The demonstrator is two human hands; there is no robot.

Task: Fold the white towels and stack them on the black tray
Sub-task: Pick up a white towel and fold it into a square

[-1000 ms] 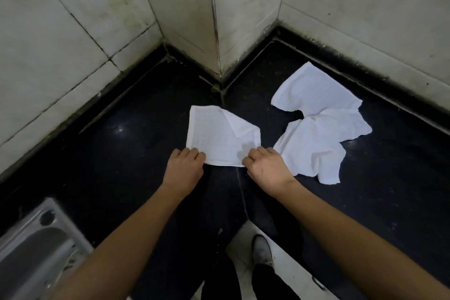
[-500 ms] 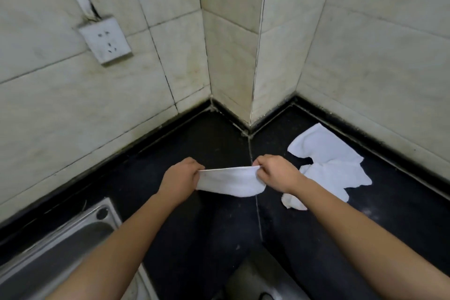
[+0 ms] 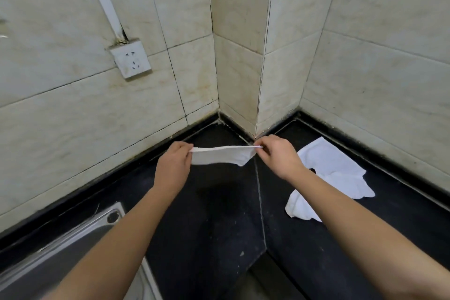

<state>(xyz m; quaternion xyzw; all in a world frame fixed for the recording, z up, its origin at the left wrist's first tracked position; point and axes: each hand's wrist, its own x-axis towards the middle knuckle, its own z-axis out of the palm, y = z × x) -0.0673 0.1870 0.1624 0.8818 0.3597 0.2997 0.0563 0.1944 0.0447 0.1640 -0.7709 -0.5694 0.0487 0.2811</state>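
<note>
A small white towel (image 3: 222, 156) hangs stretched in the air above the black countertop (image 3: 219, 214), near the tiled corner. My left hand (image 3: 174, 161) pinches its left top corner and my right hand (image 3: 277, 154) pinches its right top corner. The cloth sags below the taut top edge, with a loose flap lower on the right. Two more white towels (image 3: 333, 173) lie crumpled on the counter to the right, partly behind my right forearm. No black tray is in view.
A steel sink (image 3: 63, 251) occupies the lower left. A wall socket (image 3: 130, 58) with a white cable duct sits on the left tiled wall. A tiled pillar corner (image 3: 239, 95) juts out at the back. The counter's front edge cuts in at lower right.
Both hands lifted the towel off the counter and now hold it stretched in the air, higher and further apart. The camera tilted up, showing the socket and more wall.
</note>
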